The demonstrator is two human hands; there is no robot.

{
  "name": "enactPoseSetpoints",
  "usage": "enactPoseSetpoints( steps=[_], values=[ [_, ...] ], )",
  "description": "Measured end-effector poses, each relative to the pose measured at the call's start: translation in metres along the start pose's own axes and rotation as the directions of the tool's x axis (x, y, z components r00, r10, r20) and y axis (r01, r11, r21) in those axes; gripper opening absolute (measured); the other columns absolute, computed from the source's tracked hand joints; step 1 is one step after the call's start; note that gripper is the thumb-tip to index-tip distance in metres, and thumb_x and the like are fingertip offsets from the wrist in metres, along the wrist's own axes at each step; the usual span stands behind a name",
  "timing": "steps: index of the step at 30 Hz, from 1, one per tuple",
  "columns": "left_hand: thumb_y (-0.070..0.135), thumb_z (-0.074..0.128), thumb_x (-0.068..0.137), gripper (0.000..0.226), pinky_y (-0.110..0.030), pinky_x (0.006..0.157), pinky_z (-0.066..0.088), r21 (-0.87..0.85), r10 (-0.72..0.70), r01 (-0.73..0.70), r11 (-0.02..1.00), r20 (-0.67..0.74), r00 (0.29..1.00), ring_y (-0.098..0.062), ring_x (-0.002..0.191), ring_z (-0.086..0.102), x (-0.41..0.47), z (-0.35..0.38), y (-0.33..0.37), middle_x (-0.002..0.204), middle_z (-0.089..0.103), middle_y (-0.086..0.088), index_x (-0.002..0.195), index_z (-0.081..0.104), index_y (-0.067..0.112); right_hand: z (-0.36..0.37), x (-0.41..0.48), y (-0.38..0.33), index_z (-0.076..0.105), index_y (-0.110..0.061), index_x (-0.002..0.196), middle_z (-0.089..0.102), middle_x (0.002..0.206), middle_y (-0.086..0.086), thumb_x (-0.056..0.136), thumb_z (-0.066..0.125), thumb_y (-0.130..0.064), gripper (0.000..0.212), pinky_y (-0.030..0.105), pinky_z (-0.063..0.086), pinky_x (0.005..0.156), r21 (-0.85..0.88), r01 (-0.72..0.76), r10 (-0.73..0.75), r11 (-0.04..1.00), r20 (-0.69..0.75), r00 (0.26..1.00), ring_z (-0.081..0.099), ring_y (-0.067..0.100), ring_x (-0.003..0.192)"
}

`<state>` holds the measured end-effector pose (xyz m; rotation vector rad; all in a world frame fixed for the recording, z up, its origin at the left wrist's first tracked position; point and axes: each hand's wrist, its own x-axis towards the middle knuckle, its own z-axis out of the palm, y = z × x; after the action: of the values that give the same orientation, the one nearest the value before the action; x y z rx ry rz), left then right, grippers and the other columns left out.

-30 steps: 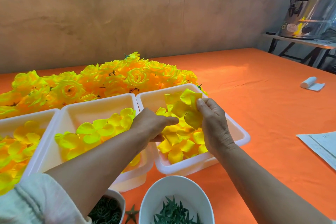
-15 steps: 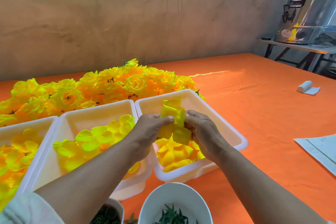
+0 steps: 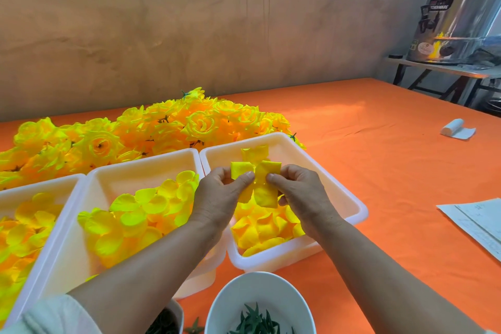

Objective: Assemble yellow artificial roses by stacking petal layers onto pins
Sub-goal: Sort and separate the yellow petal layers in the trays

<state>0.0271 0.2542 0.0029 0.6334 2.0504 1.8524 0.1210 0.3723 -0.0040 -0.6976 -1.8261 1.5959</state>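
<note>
Orange cloth (image 3: 379,144) covers the table below a bare brown wall (image 3: 189,22); left hand (image 3: 217,198) and right hand (image 3: 303,195) pinch a yellow petal layer (image 3: 264,184) over the right tray (image 3: 339,184).

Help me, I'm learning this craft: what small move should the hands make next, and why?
Probably spread the pinched petal layer open and flat. The left hand and right hand both pinch its middle above the right tray, it looks crumpled, and no pin shows yet.

Bright, even light, sharp focus, wide-angle bending at the frame edges.
</note>
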Motion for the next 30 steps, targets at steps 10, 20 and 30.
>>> enactPoseSetpoints(
  steps=[10, 20, 30],
  values=[
    [0.034, 0.075, 0.081, 0.019, -0.015, 0.058, 0.038, 0.216, 0.309, -0.298, 0.93, -0.018, 0.951, -0.005, 0.061, 0.048, -0.009, 0.007, -0.007, 0.07, 0.057, 0.01, 0.07, 0.062, 0.025, 0.001, 0.001, 0.0, 0.043, -0.019, 0.06, 0.047, 0.061, 0.003, 0.07, 0.082, -0.038, 0.045, 0.039, 0.038, 0.056, -0.202, 0.032, -0.043, 0.979, -0.049, 0.998, 0.041, 0.018, 0.061],
    [0.036, 0.07, 0.085, 0.019, -0.033, 0.065, 0.049, 0.195, 0.195, -0.192, 0.962, 0.004, 0.981, -0.019, 0.07, 0.064, -0.004, 0.009, -0.007, 0.066, 0.061, 0.005, 0.101, 0.062, 0.03, 0.005, -0.008, -0.007, 0.056, 0.003, 0.081, 0.047, 0.07, 0.005, 0.07, 0.085, -0.031, 0.046, 0.04, 0.042, 0.058, -0.254, 0.18, -0.136, 0.95, 0.184, 0.974, 0.04, 0.015, 0.066],
    [0.005, 0.05, 0.09, 0.031, -0.027, 0.051, 0.042, 0.053, 0.21, -0.204, 0.978, -0.192, 0.959, -0.017, 0.062, 0.05, -0.002, 0.001, -0.009, 0.071, 0.057, 0.0, 0.09, 0.055, 0.036, -0.01, 0.002, -0.008, 0.055, -0.021, 0.072, 0.056, 0.051, -0.006, 0.085, 0.064, -0.013, 0.018, 0.022, 0.031, 0.035, 0.3, 0.01, 0.073, 0.954, -0.264, 0.962, 0.051, 0.018, 0.045]
  ],
)
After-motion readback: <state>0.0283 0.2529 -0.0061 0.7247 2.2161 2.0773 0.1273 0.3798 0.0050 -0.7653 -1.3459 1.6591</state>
